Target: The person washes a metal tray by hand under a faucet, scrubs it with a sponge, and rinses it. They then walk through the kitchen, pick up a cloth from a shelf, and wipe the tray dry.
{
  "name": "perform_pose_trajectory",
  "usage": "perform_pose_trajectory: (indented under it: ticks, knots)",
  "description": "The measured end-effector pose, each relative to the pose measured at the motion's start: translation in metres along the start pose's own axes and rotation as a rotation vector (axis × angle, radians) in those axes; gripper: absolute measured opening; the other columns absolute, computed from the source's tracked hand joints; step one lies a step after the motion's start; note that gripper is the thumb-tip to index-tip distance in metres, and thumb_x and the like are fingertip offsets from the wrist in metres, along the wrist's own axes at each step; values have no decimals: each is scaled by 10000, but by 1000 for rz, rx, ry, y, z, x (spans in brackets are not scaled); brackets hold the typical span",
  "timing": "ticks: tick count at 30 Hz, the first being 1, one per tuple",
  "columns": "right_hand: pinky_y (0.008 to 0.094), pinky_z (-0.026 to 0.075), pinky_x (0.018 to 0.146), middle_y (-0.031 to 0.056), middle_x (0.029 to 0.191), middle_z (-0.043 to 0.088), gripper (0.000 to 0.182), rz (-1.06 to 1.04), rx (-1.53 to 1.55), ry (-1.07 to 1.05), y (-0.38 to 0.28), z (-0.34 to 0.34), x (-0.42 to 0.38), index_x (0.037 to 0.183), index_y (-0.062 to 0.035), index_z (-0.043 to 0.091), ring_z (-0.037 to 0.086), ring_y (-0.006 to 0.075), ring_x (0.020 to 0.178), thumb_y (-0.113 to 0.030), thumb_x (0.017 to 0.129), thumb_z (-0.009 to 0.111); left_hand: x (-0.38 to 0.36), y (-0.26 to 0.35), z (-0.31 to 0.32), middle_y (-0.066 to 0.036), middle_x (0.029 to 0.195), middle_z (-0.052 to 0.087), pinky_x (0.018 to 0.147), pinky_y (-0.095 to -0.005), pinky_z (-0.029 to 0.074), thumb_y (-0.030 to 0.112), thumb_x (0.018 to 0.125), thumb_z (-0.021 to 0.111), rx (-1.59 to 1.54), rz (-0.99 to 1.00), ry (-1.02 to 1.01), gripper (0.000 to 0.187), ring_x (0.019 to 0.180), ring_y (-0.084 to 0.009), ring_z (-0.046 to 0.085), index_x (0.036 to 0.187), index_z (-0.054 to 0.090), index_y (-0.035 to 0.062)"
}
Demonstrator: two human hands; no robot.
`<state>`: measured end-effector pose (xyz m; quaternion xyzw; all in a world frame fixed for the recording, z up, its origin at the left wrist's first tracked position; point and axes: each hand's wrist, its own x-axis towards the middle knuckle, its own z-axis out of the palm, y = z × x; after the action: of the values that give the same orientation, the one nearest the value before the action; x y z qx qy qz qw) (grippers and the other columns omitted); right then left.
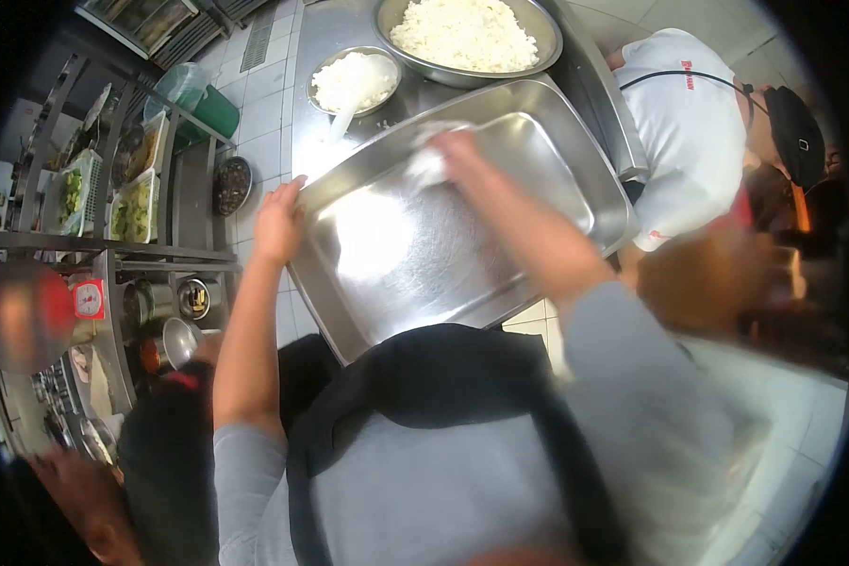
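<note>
A large rectangular metal tray lies tilted in front of me, its inside bare and shiny. My left hand grips the tray's left rim, fingers wrapped over the edge. Inside the tray, near the far wall, my right hand presses a white cloth against the metal; this hand is blurred by motion. Beyond the tray stand a large metal bowl of white rice-like food and a smaller bowl of similar food with a white utensil in it.
The bowls stand on a steel counter. A person in a white shirt is close on the right. Another person in dark clothes is at the lower left. Shelves with vegetable baskets and a red scale line the left side.
</note>
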<state>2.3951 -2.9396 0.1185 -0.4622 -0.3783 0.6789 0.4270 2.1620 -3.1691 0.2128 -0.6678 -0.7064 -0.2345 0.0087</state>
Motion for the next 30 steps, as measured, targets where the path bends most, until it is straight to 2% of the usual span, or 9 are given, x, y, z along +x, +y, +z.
perform_pose_trajectory:
  ticks: [6, 7, 10, 11, 16, 19, 23, 27, 30]
  knots:
    - [393, 505, 584, 180, 892, 585, 234, -72, 22, 695, -109, -45, 9, 1017, 53, 493, 598, 282, 680, -20, 801, 443, 3, 4, 1, -96, 1055, 553, 819, -390, 422, 56, 744, 561, -37, 6, -21, 438, 951, -315, 503, 1167, 489, 142]
    - [370, 440, 811, 193, 1037, 537, 306, -237, 12, 848, -72, -24, 25, 1074, 67, 436, 560, 275, 891, -81, 806, 455, 0, 3, 3, -96, 1057, 552, 822, -390, 421, 63, 750, 559, -35, -2, -19, 433, 954, -315, 502, 1170, 488, 144]
    - [363, 332, 968, 231, 1243, 373, 519, -208, -678, 666, -2, 65, -39, 1239, 58, 289, 421, 320, 1126, -122, 794, 487, 0, 3, 0, -99, 1059, 551, 828, -391, 417, 99, 781, 542, -14, -19, -16, 400, 966, -316, 497, 1175, 487, 147]
    - [397, 234, 1023, 316, 1253, 322, 602, -180, -437, 524, 18, 91, -62, 1236, 148, 234, 301, 391, 1204, -148, 782, 496, 1, 3, -2, -100, 1059, 551, 829, -392, 416, 112, 794, 535, -5, -23, -15, 387, 970, -316, 495, 1176, 487, 147]
    - [361, 462, 613, 134, 877, 572, 233, 151, -112, 295, -29, 63, -49, 963, 37, 516, 553, 225, 745, -51, 746, 526, -3, -3, 2, -101, 1098, 544, 852, -385, 408, 235, 855, 477, -5, -77, -20, 335, 1014, -302, 487, 1179, 494, 150]
    - [343, 476, 570, 139, 889, 568, 241, -311, 74, 607, -95, -20, 9, 966, 50, 484, 559, 214, 692, -37, 746, 533, 1, 0, 3, -98, 1100, 549, 863, -374, 403, 306, 875, 434, -61, -98, -8, 338, 1025, -287, 490, 1167, 514, 155]
    - [317, 509, 572, 198, 993, 524, 428, -41, 63, 717, -130, 21, -27, 1150, 70, 301, 588, 226, 730, -101, 814, 505, 5, 8, 2, -99, 1052, 572, 857, -365, 400, 365, 899, 360, -157, -129, -6, 372, 996, -281, 507, 1134, 553, 151]
    - [350, 471, 733, 184, 1045, 518, 422, 2, -531, 221, 4, 132, -88, 1184, 53, 354, 554, 253, 879, -178, 841, 437, 6, 7, -2, -119, 1057, 571, 876, -367, 377, 381, 920, 268, -252, -133, -16, 437, 991, -299, 503, 1131, 559, 133]
    - [420, 448, 790, 178, 1032, 524, 320, 388, 447, -271, 74, 192, -108, 1120, 10, 445, 540, 274, 938, -53, 809, 409, 3, 8, -2, -132, 1069, 566, 887, -373, 362, 378, 931, 217, -376, -134, -29, 478, 994, -315, 496, 1129, 559, 107]
